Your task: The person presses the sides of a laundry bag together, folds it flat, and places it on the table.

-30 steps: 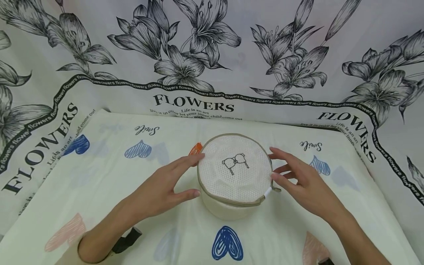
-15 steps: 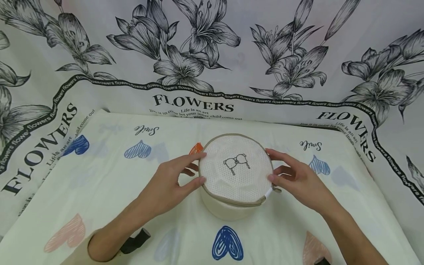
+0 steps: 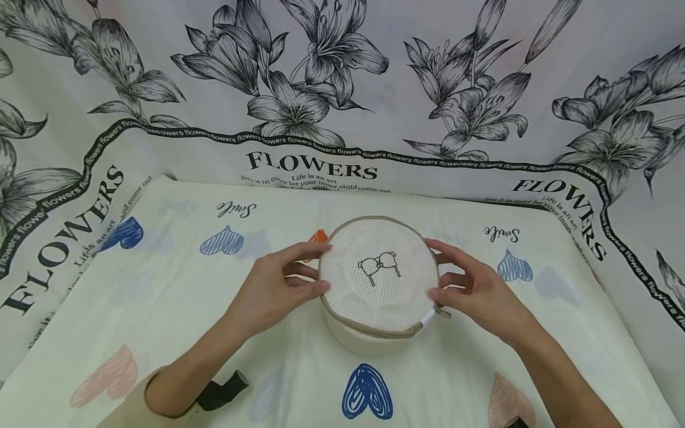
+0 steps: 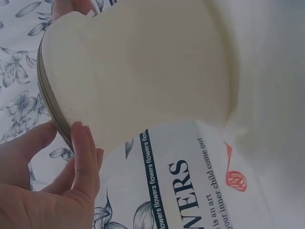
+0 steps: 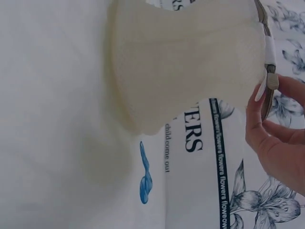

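Observation:
A round white mesh laundry bag with a grey-brown zipped rim stands upright on the cloth, a bra outline printed on its lid. In the head view my left hand holds the rim on the left side, thumb on top. On the right, my right hand pinches the opposite edge. The left wrist view has the left hand with thumb and fingers on either side of the rim. Close to the zip pull, the right hand grips the rim in the right wrist view. The bag's inside is hidden.
A pale cloth printed with hearts covers the surface beneath. Behind it hangs a white sheet with black flower drawings and lettering. A dark strap-like piece shows by the left forearm.
Both hands have closed in on the bag's rim; the left thumb, apart from it a second ago, now touches the edge. The bag has shifted very slightly left.

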The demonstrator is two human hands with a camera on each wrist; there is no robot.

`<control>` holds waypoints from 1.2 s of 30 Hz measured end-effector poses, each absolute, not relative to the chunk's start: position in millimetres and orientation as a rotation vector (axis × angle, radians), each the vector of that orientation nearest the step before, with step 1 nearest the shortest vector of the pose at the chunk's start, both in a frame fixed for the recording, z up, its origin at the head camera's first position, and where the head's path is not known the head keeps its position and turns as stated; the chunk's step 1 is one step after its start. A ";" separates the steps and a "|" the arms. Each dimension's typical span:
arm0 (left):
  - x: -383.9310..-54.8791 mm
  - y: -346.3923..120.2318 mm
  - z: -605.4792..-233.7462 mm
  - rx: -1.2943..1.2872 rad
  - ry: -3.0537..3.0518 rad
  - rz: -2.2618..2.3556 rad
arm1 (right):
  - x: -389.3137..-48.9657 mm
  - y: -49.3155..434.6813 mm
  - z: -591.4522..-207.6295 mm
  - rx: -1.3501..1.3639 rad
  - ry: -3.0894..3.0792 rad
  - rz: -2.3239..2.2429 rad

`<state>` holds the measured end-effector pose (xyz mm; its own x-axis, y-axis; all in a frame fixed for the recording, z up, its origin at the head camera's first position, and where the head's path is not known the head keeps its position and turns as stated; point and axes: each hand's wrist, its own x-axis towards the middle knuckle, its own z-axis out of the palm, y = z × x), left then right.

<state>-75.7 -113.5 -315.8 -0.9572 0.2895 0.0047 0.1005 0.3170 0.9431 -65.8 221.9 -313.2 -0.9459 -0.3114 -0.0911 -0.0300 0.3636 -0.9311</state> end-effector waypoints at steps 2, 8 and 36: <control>-76.9 -112.9 -316.4 0.340 2.388 1.715 | -66.0 221.5 -315.9 -0.312 2.354 -1.633; -80.6 -112.0 -321.0 0.303 2.309 1.750 | -65.7 219.3 -324.0 -0.306 2.268 -1.727; -86.1 -103.1 -336.0 0.241 2.211 1.790 | -58.2 210.6 -345.0 -0.236 2.204 -1.750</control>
